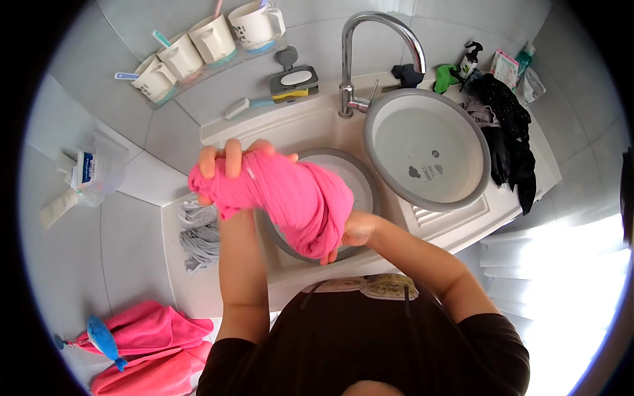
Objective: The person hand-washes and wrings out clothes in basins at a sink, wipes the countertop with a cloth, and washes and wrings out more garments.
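Observation:
A bright pink cloth (284,191), bunched and twisted along its length, is stretched between my hands above the sink. My left hand (234,160) is closed round its upper left end, fingers curled over the top. At the lower right end my right hand (356,230) grips it from beneath, and most of those fingers are hidden behind the fabric. Partly covered by the cloth, a round basin with a grey rim (366,181) sits in the sink. A second grey basin (485,142) holding clear water stands on the right side of the counter.
A chrome faucet (346,72) rises behind the basins. Dark clothes (508,125) lie at the right end, near a spray bottle (469,61). Grey cloths (199,237) rest on the left ledge. Cups (212,38) line a wall shelf, and pink towels (148,330) hang lower left.

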{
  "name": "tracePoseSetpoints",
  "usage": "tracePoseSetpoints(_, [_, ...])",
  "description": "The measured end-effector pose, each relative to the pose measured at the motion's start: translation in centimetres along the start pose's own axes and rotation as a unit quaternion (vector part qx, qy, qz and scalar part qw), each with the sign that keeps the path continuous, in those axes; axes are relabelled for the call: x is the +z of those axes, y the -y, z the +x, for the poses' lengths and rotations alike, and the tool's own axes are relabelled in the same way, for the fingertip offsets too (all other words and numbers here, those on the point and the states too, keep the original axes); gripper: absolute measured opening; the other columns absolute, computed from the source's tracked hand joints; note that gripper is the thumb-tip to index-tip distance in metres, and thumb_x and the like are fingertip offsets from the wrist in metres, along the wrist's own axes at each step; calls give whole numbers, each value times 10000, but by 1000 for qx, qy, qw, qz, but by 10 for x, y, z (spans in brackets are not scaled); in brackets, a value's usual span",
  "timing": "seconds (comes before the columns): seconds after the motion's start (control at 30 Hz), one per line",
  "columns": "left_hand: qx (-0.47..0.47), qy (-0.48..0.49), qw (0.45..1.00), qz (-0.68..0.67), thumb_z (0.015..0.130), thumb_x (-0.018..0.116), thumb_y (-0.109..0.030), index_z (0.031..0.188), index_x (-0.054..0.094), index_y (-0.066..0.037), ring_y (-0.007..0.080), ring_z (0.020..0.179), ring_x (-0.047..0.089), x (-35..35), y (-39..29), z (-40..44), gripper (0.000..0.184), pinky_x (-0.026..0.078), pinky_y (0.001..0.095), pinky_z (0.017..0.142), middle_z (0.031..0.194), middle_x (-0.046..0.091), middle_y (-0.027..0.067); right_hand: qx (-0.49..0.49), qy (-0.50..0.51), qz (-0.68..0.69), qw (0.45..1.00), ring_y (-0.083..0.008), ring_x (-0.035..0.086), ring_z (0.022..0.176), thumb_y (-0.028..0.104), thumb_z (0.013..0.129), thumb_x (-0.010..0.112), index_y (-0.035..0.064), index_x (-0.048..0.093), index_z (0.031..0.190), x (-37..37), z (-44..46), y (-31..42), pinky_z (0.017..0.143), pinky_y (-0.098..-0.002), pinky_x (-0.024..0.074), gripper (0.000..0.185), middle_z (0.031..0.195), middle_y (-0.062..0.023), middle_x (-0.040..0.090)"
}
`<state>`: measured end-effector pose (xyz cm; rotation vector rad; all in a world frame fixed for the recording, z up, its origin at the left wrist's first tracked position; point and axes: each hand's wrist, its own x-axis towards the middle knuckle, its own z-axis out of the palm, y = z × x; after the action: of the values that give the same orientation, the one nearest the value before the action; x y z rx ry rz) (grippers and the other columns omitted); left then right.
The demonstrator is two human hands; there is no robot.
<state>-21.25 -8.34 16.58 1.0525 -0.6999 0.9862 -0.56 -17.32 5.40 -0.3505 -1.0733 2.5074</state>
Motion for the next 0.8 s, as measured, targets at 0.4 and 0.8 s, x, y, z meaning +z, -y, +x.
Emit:
tracePoseSetpoints(0.4, [-130, 298, 944, 55, 735, 780, -174, 951, 658, -148, 325, 1025, 509, -8, -27, 33, 249, 239, 709, 1013, 972, 653, 70, -180, 24, 438, 880, -388, 418, 1285, 465, 921, 504, 39, 354, 1398, 28, 10, 24, 1074, -571, 289, 657, 1390, -192, 438])
tracePoseSetpoints(0.8, [-132, 360, 923, 7, 789, 722, -144, 929, 672, -123, 257, 968, 545, 12, 17, 75, 150, 327, 688, 967, 916, 664, 67, -263, -44, 399, 877, -304, 503, 1205, 335, 890, 587, 33, 422, 1338, 3, 23, -3, 1055, -442, 383, 566, 1322, -163, 504])
